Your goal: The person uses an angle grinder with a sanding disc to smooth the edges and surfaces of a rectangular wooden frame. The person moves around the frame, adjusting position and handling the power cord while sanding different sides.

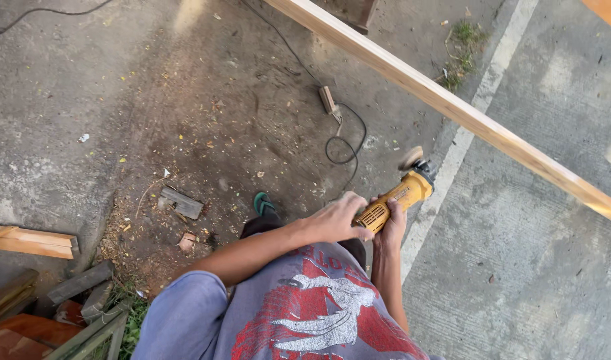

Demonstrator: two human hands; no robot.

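Both hands hold a yellow angle grinder in front of my body. My left hand grips the rear of its ribbed body from above. Under the same rear end, my right hand wraps the tool from the right. The grinder's sanding disc points up and away, a short way below a long pale wooden plank that runs diagonally from top centre to the right edge. Disc and plank are apart.
A black cable loops on the dirty concrete ground beside a small wood offcut. A grey block lies at left. Stacked timber pieces and scrap wood sit at lower left. My green sandal shows below.
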